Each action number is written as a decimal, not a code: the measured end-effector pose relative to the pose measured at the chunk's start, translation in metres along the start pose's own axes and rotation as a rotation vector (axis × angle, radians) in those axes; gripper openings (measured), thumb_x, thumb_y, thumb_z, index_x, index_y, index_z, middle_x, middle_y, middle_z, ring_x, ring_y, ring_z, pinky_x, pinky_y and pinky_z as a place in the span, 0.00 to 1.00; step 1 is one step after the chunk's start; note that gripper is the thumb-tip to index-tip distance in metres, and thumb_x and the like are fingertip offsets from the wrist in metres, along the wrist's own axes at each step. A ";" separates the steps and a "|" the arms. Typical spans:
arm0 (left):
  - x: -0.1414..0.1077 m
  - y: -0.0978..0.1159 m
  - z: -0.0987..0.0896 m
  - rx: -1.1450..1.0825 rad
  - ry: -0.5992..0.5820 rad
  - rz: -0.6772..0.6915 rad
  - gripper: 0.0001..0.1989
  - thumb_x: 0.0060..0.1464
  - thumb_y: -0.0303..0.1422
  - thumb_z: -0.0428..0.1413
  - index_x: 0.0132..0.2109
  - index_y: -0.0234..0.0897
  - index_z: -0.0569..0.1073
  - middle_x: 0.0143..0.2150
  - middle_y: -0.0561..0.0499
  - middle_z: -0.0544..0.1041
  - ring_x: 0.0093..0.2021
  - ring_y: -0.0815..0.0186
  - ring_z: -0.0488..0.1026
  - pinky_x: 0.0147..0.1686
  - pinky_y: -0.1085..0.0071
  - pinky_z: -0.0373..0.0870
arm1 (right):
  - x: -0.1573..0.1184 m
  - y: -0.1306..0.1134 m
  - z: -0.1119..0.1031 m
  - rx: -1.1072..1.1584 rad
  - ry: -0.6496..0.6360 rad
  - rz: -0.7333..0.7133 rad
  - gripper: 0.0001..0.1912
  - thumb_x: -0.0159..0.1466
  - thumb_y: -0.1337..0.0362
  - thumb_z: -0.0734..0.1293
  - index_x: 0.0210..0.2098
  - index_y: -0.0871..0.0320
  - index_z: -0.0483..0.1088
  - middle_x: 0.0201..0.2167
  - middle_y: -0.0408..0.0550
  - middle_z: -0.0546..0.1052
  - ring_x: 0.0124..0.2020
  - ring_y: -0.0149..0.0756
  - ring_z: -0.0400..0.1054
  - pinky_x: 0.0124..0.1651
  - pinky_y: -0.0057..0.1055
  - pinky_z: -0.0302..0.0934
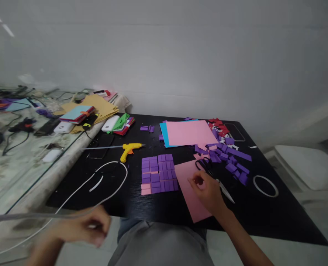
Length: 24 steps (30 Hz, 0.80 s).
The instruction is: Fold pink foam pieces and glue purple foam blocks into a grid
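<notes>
My left hand (87, 225) is raised off the table's front edge at the lower left, slightly blurred, fingers curled in; what it holds, if anything, I cannot make out. A grey-white cable passes close to it. Over a pink sheet (187, 184), my right hand (209, 192) is closed with thumb and finger pinched; no held thing shows clearly. Black-handled scissors (226, 191) lie partly hidden beside that hand. Between the hands sits a block of folded purple paper pieces (164, 173) in rows, with a pink piece (145, 189) at its lower left corner.
A yellow glue gun (130, 147) lies left of the block, its white cord (125, 181) looping nearby. Purple paper pieces (232, 166), red scraps (217, 125) and a white tape ring (265, 186) are on the right. Pink and blue sheets (190, 133) lie behind. A cluttered surface adjoins at left.
</notes>
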State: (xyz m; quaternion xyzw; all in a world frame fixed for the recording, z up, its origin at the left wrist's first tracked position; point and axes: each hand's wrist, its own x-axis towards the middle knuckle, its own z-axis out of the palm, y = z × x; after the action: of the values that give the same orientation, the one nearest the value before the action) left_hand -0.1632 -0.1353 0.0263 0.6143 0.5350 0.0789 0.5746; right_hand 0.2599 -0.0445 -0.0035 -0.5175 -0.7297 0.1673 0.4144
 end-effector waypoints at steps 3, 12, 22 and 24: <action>-0.030 -0.007 -0.066 0.012 0.293 -0.123 0.19 0.41 0.58 0.60 0.25 0.50 0.80 0.26 0.49 0.79 0.28 0.54 0.75 0.30 0.59 0.74 | 0.001 0.005 -0.004 0.001 0.039 0.044 0.08 0.66 0.61 0.68 0.31 0.54 0.68 0.21 0.37 0.67 0.22 0.32 0.62 0.28 0.28 0.59; 0.089 0.024 -0.146 0.826 0.967 -0.260 0.34 0.63 0.47 0.42 0.60 0.26 0.78 0.57 0.29 0.77 0.59 0.44 0.72 0.63 0.51 0.65 | 0.004 -0.001 -0.003 0.005 -0.004 0.059 0.08 0.68 0.58 0.67 0.37 0.55 0.74 0.21 0.38 0.67 0.23 0.33 0.64 0.30 0.29 0.59; 0.132 0.031 -0.208 0.798 0.721 -0.557 0.33 0.46 0.61 0.63 0.27 0.29 0.75 0.37 0.32 0.81 0.46 0.44 0.76 0.47 0.55 0.71 | -0.002 0.012 -0.015 0.015 0.005 0.204 0.11 0.67 0.55 0.67 0.37 0.55 0.76 0.20 0.39 0.68 0.23 0.34 0.64 0.30 0.31 0.60; 0.136 0.032 -0.209 0.789 0.702 -0.569 0.32 0.46 0.61 0.62 0.24 0.33 0.72 0.32 0.35 0.80 0.45 0.45 0.77 0.46 0.56 0.71 | -0.001 0.012 -0.014 0.022 0.000 0.208 0.11 0.67 0.55 0.67 0.37 0.55 0.77 0.21 0.40 0.69 0.23 0.35 0.65 0.30 0.31 0.60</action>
State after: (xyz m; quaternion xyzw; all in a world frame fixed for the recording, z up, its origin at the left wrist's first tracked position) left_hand -0.2376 0.1043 0.0492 0.5511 0.8252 -0.0843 0.0907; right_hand 0.2789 -0.0432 -0.0038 -0.5859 -0.6701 0.2173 0.4006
